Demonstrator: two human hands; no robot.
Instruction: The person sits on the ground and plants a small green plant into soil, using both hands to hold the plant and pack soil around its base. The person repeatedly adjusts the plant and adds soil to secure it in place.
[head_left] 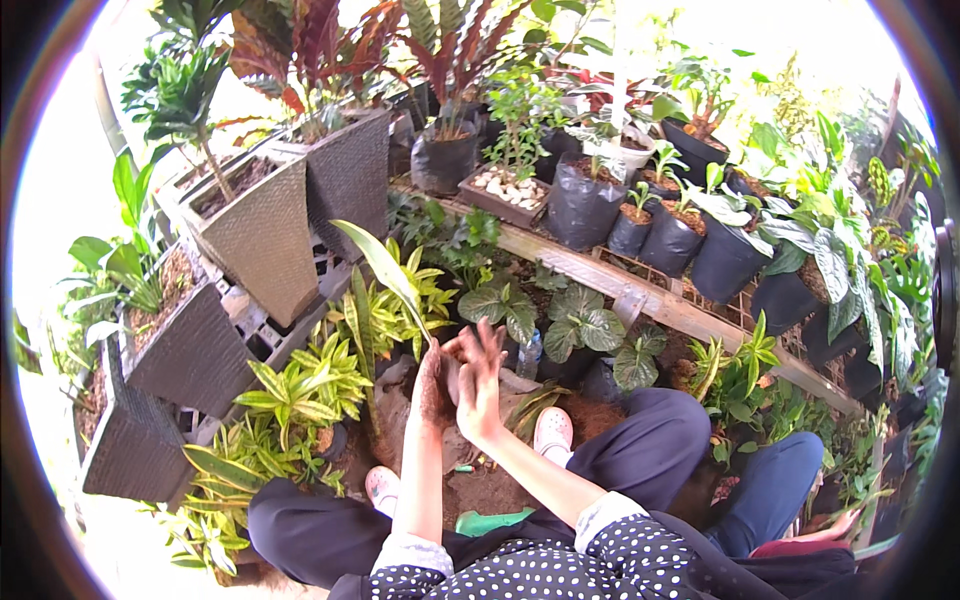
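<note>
A long green snake plant leaf [385, 265] with pale edges slants up and to the left. Its lower end meets my left hand [436, 385], which is coated with dark soil and closed around the base. The base itself is hidden. Close against it on the right is my right hand [479, 390], its fingers spread and pointing upward. I cannot make out anything held in that one. Below both hands lies loose brown soil [485, 490], between my feet in pink clogs [553, 430]. A green plastic object [493, 520] shows partly in front of my lap.
Tall textured planters [265, 235] stand on hollow blocks at the left. A wooden ledge [560, 255] with black bagged plants [585, 205] crosses the back and right. Low yellow-green plants [300, 385] crowd the left. Another person's jeans-clad knee [785, 475] is close on my right.
</note>
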